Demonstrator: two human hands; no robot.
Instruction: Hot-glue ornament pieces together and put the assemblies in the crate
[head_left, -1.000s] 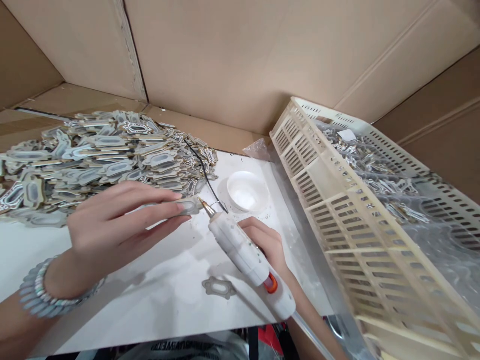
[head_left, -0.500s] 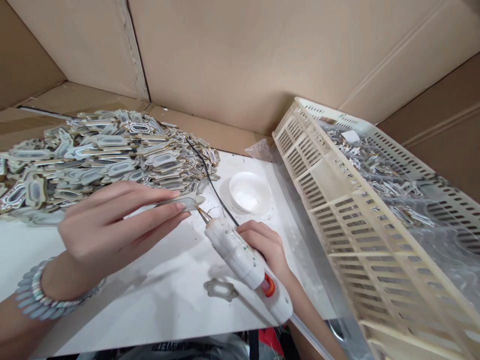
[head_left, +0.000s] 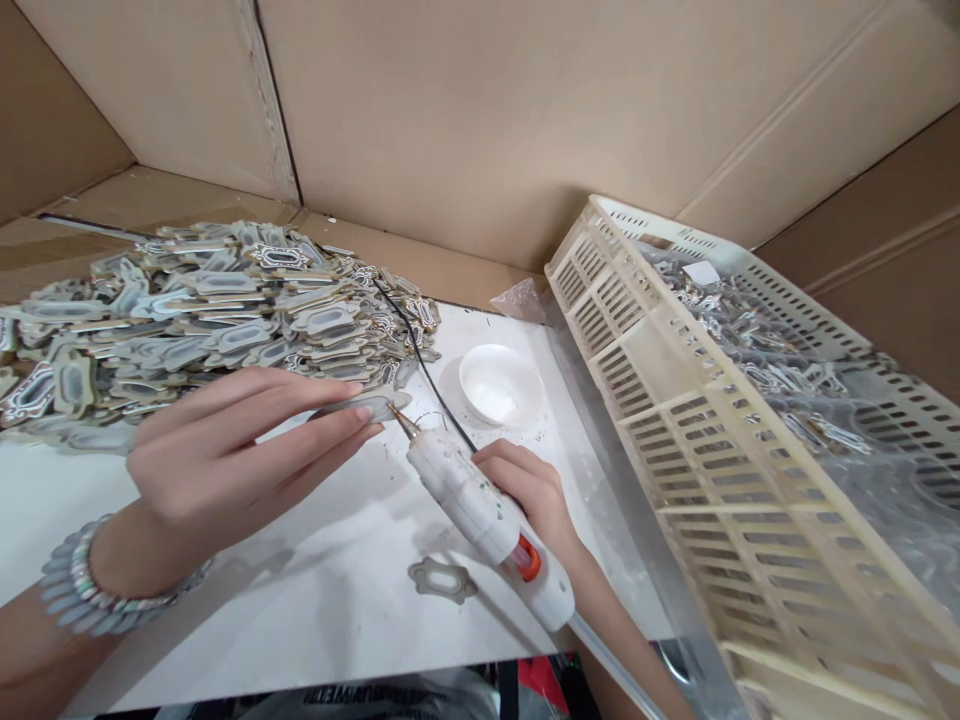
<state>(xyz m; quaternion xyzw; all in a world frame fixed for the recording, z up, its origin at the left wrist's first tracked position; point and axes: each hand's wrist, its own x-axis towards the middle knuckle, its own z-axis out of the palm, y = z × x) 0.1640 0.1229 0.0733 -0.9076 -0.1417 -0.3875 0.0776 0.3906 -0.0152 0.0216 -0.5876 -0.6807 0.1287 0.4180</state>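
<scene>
Between the thumb and fingers of my left hand (head_left: 247,440) is a small grey ornamental frame piece (head_left: 384,408), held a little above the table. My right hand (head_left: 529,492) is wrapped round a white hot glue gun (head_left: 480,515), whose body partly hides the fingers. The gun's metal nozzle points up and left, its tip at the right end of the piece; whether it touches I cannot tell. A clear glue stick (head_left: 611,668) runs out of the gun's rear. Below the gun, one loose frame piece (head_left: 442,579) lies flat on the white table (head_left: 300,610).
A large heap of similar frame pieces (head_left: 225,290) covers the back left. Behind the gun stands a white bowl (head_left: 501,385), with a black cord (head_left: 427,370) running beside it. A cream plastic crate (head_left: 660,400) holding bagged metal pieces fills the right. Cardboard walls (head_left: 450,120) enclose the back.
The glue gun has shifted slightly left and rolled a little, showing more of its orange part. My left hand has moved slightly right, still holding the piece.
</scene>
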